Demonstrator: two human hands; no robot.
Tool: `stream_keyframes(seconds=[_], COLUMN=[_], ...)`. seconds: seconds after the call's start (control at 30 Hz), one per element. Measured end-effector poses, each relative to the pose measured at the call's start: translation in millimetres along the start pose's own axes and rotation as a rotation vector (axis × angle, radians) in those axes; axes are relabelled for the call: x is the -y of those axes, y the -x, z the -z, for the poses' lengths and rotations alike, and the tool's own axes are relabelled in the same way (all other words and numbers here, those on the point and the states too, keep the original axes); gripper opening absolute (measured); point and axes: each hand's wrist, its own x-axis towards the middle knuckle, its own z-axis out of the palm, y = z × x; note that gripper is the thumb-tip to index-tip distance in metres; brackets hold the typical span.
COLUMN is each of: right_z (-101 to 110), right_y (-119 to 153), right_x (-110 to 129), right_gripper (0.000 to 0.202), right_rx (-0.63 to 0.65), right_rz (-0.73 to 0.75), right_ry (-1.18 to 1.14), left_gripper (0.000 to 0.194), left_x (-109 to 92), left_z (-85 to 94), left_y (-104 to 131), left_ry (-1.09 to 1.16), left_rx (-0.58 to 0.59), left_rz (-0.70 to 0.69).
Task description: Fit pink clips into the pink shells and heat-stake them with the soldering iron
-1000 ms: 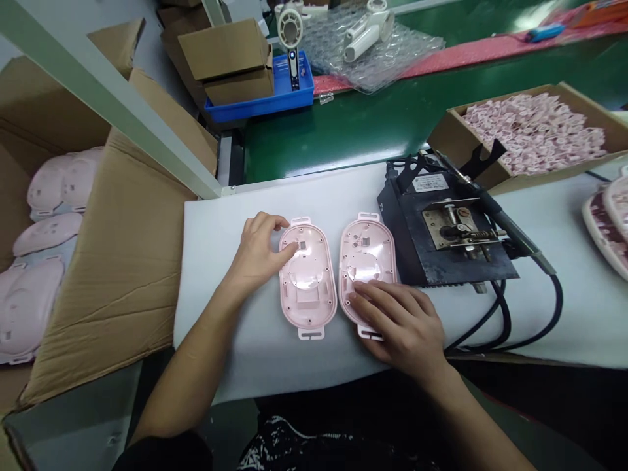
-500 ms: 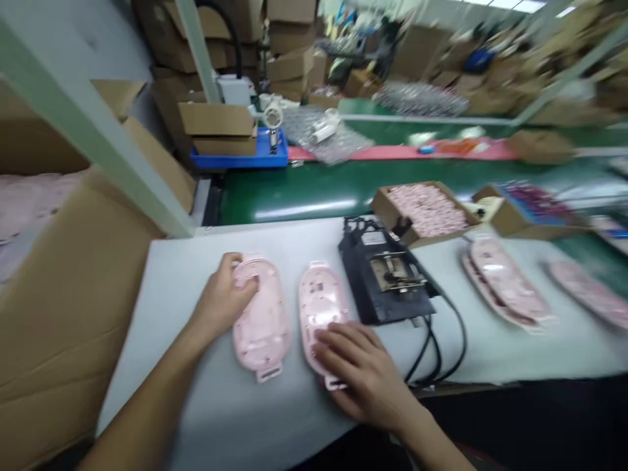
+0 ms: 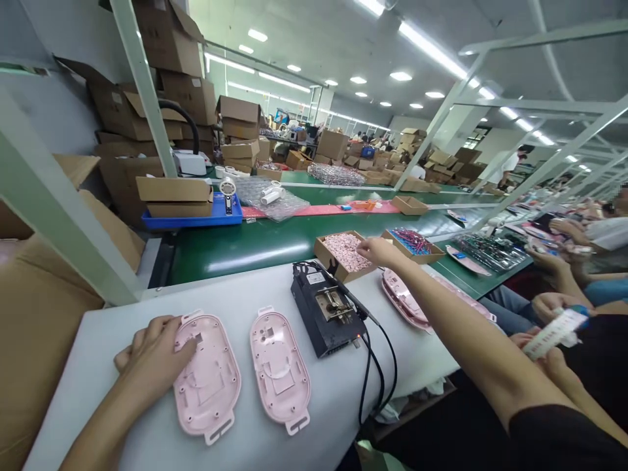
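Observation:
My left hand (image 3: 154,350) grips a pink oval plastic shell (image 3: 209,386) by its upper left edge, thumb laid over its inner face. The shell lies hollow side up on the white worktop, with screw posts and a slotted tab. Beside it rests a second pink shell (image 3: 280,369), untouched. My right hand (image 3: 377,252) is stretched out to a cardboard box of small pink parts (image 3: 343,252). Its fingers are bent together at the parts; what is between them is too small to make out.
A black device with a metal clamp (image 3: 326,311) and cables stands right of the shells. More pink shells (image 3: 405,301) lie beneath my right forearm. Behind runs a green conveyor belt (image 3: 275,245). At right, a co-worker's hands (image 3: 549,360) hold a white strip. A large carton (image 3: 44,340) stands at left.
My right hand has left the second shell and moved away to the box of pink parts. My left hand stays on the first shell. The camera view has tilted up.

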Motion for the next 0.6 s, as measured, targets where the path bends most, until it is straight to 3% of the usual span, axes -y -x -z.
stream_keyframes(seconds=[0.13, 0.3, 0.37, 0.47, 0.53, 0.6], right_z=[-25.6, -42.1, -37.1, -21.5, -12.9, -11.4], right_y=[-15.5, -17.3, -19.3, -13.9, 0.8, 26.0], right_x=[-22.4, -19.7, -17.9, -11.4, 2.1, 26.6], right_gripper=[0.026, 0.027, 0.026, 0.028, 0.033, 0.039], right_rx=[0.163, 0.128, 0.071, -0.036, -0.113, -0.182], right_rz=[-0.065, -0.103, -0.12, -0.108, -0.045, 0.054], right_ry=[0.021, -0.007, -0.036, -0.112, -0.189, -0.278], left_gripper=[0.062, 0.061, 0.059, 0.048, 0.039, 0.032], left_x=[5.6, 6.8, 6.1, -0.5, -10.4, -23.4], left_z=[0.4, -4.6, -9.7, -16.1, -17.6, -16.8], left_y=[-1.9, -0.5, -0.1, 6.0, 17.3, 31.6], left_ry=[0.013, 0.082, 0.113, 0.179, 0.216, 0.21], left_rx=[-0.058, -0.159, -0.268, -0.421, -0.388, -0.276], left_rz=[0.032, -0.044, -0.156, -0.458, -0.67, -0.822])
